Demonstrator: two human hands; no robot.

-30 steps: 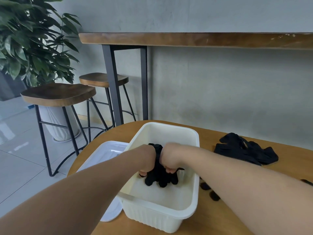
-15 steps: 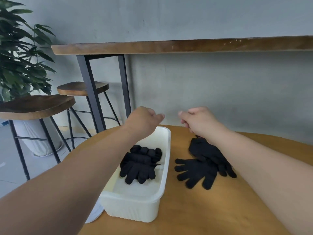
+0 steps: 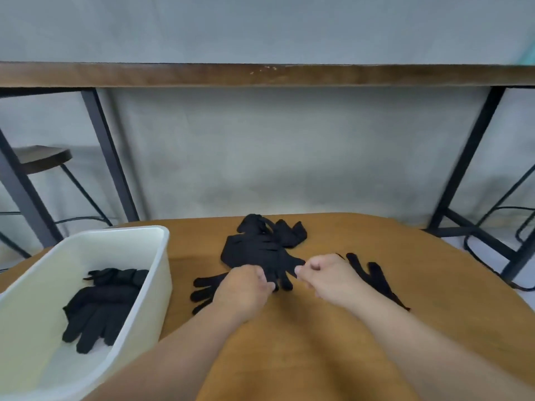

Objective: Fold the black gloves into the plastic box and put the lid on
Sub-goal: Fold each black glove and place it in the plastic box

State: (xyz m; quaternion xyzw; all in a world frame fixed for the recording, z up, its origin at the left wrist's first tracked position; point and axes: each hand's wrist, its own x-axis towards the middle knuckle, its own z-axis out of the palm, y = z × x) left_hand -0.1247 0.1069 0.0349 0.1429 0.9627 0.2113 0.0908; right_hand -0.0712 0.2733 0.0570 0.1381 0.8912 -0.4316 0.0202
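My left hand (image 3: pixel 246 287) and my right hand (image 3: pixel 327 274) sit side by side at the centre of the round, smooth orange-brown wooden table (image 3: pixel 318 342), knuckles up and fingers curled under. The left fingertips pinch the soft black knit of the loose pile of black fabric gloves (image 3: pixel 260 250); the right thumb and forefinger are pressed together at the same glove's edge, though I cannot tell whether cloth is really caught between them.

The pile spreads from my hands toward 12 o'clock, crumpled and matte, with limp cuffs at its far end. Flat glove fingers poke out at 9 o'clock from under my left hand. At 3 o'clock, just beside my right wrist, a flat single black glove (image 3: pixel 373 280) lies on the wood, partly hidden by my forearm.

Further out at 8 o'clock stands the white rectangular plastic box (image 3: pixel 162 273), with rounded corners and a rolled rim, glossy inside. In it a folded bundle of black gloves (image 3: pixel 101 305) rests on the floor, fingers pointing toward me.

Beyond the table, at 12 o'clock, a long dark wooden counter (image 3: pixel 260 75) on black metal legs runs along a rough grey concrete wall (image 3: pixel 275 157). A round wooden stool (image 3: pixel 40 157) stands at 10 o'clock.
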